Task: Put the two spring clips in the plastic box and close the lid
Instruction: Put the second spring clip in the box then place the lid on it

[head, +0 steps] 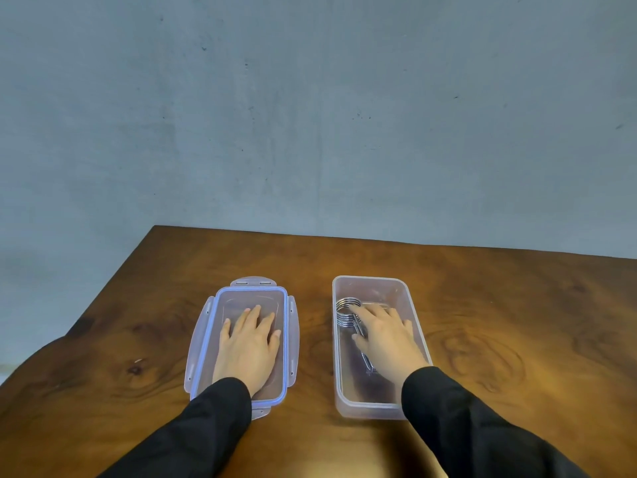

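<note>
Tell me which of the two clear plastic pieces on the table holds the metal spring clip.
The deeper plastic box on the right, under the right hand, holds the spring clip. The lid with blue seal, under the left hand, holds nothing.

Plain grey-blue wall [310, 108] filling the whole upper half, kinda concrete-looking, with small dark specks and scuffs scattered here and there. Below that, a dark brown wooden table [499, 305] with strong swirly grain and a couple of knots, glossy enough to catch a soft warm sheen toward the right side. Far edge running slightly downhill to the right, left corner cutting diagonally toward the viewer. Pale strip of floor or lower wall past the left edge, too blurry to tell which
</note>
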